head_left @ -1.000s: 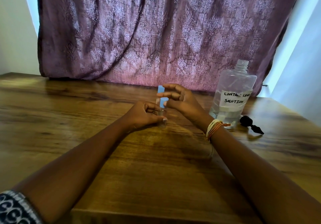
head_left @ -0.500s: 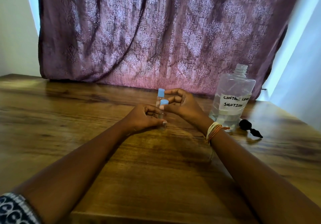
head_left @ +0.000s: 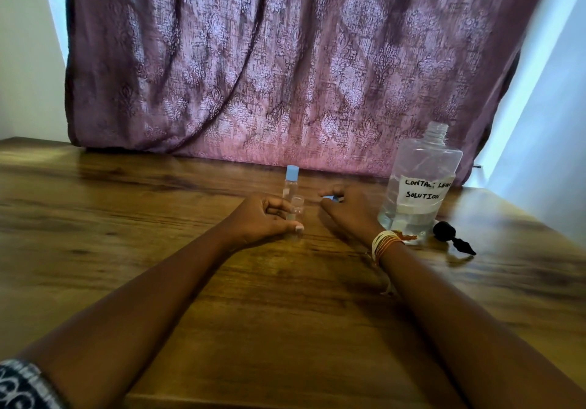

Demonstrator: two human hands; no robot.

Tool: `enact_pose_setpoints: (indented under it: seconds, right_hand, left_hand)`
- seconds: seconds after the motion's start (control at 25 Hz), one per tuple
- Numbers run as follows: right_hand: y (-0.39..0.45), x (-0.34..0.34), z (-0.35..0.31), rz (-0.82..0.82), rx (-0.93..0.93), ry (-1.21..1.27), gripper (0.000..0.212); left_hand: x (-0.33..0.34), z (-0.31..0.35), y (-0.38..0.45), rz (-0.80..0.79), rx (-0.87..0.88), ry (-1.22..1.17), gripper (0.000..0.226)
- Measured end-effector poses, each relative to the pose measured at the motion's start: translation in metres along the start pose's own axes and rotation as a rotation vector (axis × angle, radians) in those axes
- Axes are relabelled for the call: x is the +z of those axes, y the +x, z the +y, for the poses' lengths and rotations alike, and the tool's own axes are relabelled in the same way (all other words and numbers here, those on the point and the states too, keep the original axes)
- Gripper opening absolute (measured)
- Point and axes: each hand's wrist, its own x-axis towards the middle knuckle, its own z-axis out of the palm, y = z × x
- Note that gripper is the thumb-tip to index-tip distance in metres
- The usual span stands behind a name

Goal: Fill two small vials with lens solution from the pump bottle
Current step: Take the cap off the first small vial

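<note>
My left hand (head_left: 263,218) grips a small clear vial (head_left: 297,207) that stands uncapped on the wooden table (head_left: 285,313). Just behind it stands a second vial (head_left: 291,183) with a blue cap on. My right hand (head_left: 347,212) rests low on the table to the right, with a small blue cap (head_left: 331,198) between its fingertips. The clear bottle (head_left: 418,183), labelled contact lens solution, stands uncapped at the right, about a third full. Its black pump top (head_left: 452,240) lies on the table beside it.
A purple patterned curtain (head_left: 285,75) hangs behind the table's far edge. The near table edge runs across the bottom of the view. Bangles circle my right wrist (head_left: 385,243).
My right hand has taken the blue cap off the front vial and lowered it to the table on the right. My left hand has kept hold of the vial.
</note>
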Motion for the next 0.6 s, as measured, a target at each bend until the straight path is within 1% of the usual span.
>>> enact_pose_setpoints:
  seconds: [0.08, 0.16, 0.24, 0.4, 0.52, 0.6]
  right_hand:
    - [0.002, -0.002, 0.005, -0.043, -0.021, -0.133, 0.032]
    - [0.002, -0.003, 0.009, -0.085, -0.014, -0.211, 0.048]
    - [-0.001, -0.001, 0.011, -0.093, 0.007, -0.201, 0.061]
    - [-0.002, 0.001, 0.009, -0.054, 0.069, -0.183, 0.069]
    - [0.000, -0.005, 0.006, -0.108, 0.182, -0.200, 0.083]
    - [-0.004, -0.012, 0.003, -0.159, 0.255, -0.213, 0.087]
  left_hand:
    - [0.000, -0.001, 0.001, 0.002, 0.006, -0.014, 0.051]
    - [0.000, -0.002, 0.002, -0.005, 0.014, -0.020, 0.049]
    - [0.000, -0.002, 0.002, -0.004, 0.011, -0.022, 0.041]
    - [0.003, 0.003, 0.000, -0.010, 0.013, -0.023, 0.024]
    - [0.003, 0.005, -0.001, -0.019, 0.026, -0.023, 0.022]
    - [0.003, 0.004, -0.002, -0.034, 0.026, 0.003, 0.029]
